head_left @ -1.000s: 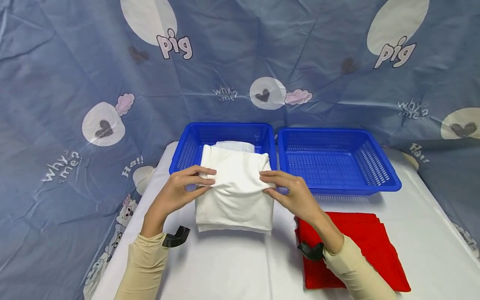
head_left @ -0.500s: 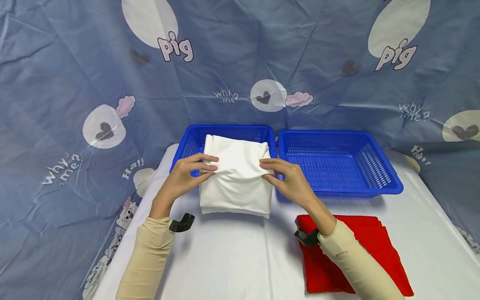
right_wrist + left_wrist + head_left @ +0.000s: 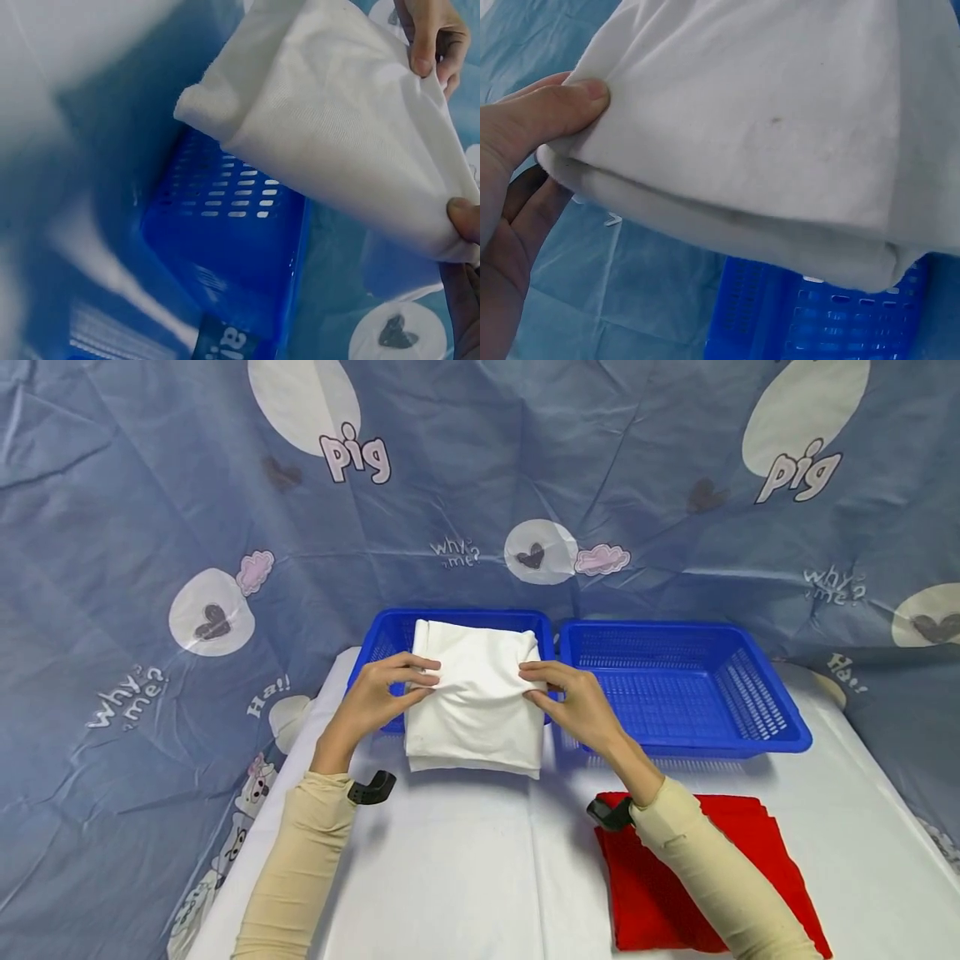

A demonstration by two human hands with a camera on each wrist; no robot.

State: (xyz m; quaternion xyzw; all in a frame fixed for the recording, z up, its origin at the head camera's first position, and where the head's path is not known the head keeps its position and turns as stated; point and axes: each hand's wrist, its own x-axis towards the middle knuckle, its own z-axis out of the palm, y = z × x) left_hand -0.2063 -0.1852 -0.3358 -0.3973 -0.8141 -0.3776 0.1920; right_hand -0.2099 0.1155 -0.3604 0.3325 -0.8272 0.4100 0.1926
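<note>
A folded white cloth point(image 3: 480, 710) is held up by its two sides, over the left blue basket point(image 3: 386, 631) and hiding most of its inside. My left hand point(image 3: 382, 693) pinches the cloth's left edge, thumb on the near face and fingers behind, as the left wrist view shows with the cloth point(image 3: 765, 127). On the opposite edge my right hand point(image 3: 573, 702) pinches it between thumb and fingers. The right wrist view has the cloth point(image 3: 330, 112) sagging between both hands, above the basket's slotted wall point(image 3: 232, 247).
To the right stands a second blue basket point(image 3: 652, 693) with nothing in it. A folded red cloth point(image 3: 750, 852) lies on the white table point(image 3: 442, 877) under my right forearm. A blue printed curtain point(image 3: 645, 468) hangs behind the baskets.
Both hands have moved forward with the white cloth, away from my body. It now covers the pale fabric that showed inside the left basket one second ago.
</note>
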